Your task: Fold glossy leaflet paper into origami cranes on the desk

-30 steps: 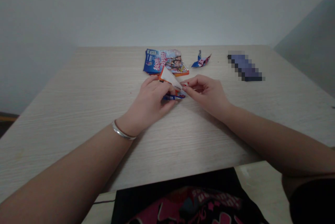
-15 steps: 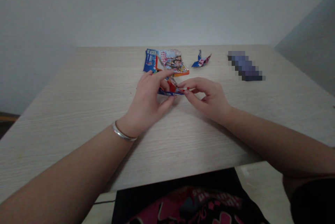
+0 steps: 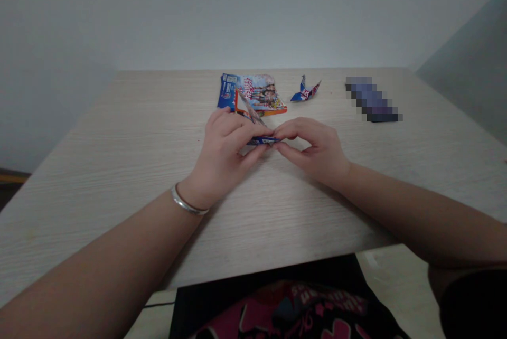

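Between my hands, just above the table, is a partly folded sheet of printed paper (image 3: 259, 140), blue along its near edge with an orange-edged flap standing up behind. My left hand (image 3: 229, 143), with a silver bangle on its wrist, pinches this folded paper from the left, thumb below and fingers above. At the paper's right tip, my right hand (image 3: 312, 146) has thumb and fingertips closed on it. Fingers cover much of the folds. Beyond the hands stands a folded paper crane (image 3: 306, 91) in blue, white and red.
A small stack of printed leaflets (image 3: 253, 91) lies behind my left hand. A pixelated dark flat object (image 3: 372, 100) rests at the right rear of the pale wooden table (image 3: 130, 133). The wall (image 3: 253, 11) rises at the table's far edge.
My left fingers have come down and right onto the paper, close to my right fingertips. The red inner side, visible before, is now mostly covered, and the paper looks flatter.
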Action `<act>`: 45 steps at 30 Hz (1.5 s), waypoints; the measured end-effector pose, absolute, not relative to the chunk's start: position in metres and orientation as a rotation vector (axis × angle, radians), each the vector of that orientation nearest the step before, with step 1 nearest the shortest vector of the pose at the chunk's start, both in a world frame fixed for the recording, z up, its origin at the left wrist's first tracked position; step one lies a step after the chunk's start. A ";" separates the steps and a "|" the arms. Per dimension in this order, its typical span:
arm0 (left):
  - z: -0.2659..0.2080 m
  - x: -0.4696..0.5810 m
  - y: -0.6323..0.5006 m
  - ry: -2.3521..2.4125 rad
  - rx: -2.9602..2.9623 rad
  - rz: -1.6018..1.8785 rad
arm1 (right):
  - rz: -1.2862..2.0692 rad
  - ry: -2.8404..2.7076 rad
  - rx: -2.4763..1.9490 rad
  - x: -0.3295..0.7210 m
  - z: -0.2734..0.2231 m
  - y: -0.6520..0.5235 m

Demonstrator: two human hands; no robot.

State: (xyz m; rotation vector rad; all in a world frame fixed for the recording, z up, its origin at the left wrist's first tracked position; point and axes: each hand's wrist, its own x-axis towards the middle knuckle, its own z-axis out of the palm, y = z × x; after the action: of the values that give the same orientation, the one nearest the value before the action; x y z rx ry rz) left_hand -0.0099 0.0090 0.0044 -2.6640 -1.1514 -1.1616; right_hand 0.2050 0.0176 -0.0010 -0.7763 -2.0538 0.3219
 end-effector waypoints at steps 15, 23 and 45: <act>0.000 -0.011 0.010 -1.039 -2.660 -1.347 | 0.103 -2.019 -0.691 0.207 -0.007 0.024; -0.001 -0.010 0.011 -1.026 -2.665 -1.432 | 0.015 -2.052 -0.693 0.208 -0.007 0.021; 0.006 -0.011 0.008 -1.046 -2.438 -1.259 | -0.128 -2.091 -0.657 0.209 -0.007 0.025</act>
State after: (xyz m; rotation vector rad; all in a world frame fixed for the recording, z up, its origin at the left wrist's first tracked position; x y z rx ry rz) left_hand -0.0109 0.0079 0.0059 -2.4375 -1.0460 -1.2587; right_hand 0.2093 0.0254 -0.0068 -0.6569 -2.0914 -0.1277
